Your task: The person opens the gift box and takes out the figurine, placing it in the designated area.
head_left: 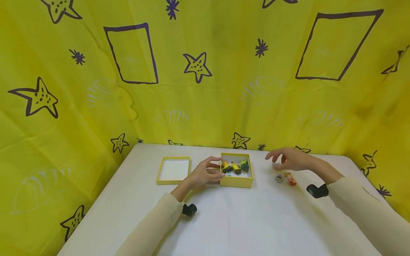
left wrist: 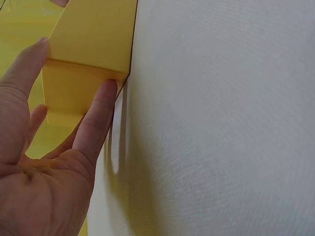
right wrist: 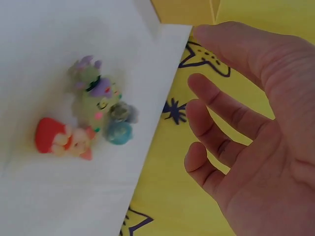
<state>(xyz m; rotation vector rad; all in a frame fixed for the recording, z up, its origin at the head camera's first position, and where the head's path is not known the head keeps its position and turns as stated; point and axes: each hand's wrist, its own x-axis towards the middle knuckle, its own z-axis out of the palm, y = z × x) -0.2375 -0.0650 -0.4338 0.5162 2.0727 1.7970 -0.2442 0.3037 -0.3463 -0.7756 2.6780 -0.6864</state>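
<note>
In the head view my left hand (head_left: 205,172) is at the left side of a small yellow box (head_left: 237,182). Its fingertips touch the outer wall, and the thumb lies at the front left corner. The left wrist view shows the fingers nearly straight against the box (left wrist: 93,39). Inside the box lie several little figurines (head_left: 236,168) in yellow, brown and green. My right hand (head_left: 293,159) hovers with loosely bent fingers, nothing between them. Near it on the table are a red-clothed figurine (right wrist: 51,136), a purple and pale green figurine (right wrist: 88,78) and a blue-grey one (right wrist: 119,132).
A shallow yellow lid (head_left: 173,170) with a white inside lies left of the box. Everything stands on a table with a white cloth (head_left: 224,220). Behind it hangs a yellow curtain (head_left: 217,99) with starfish drawings. Each wrist carries a dark camera mount (head_left: 317,191).
</note>
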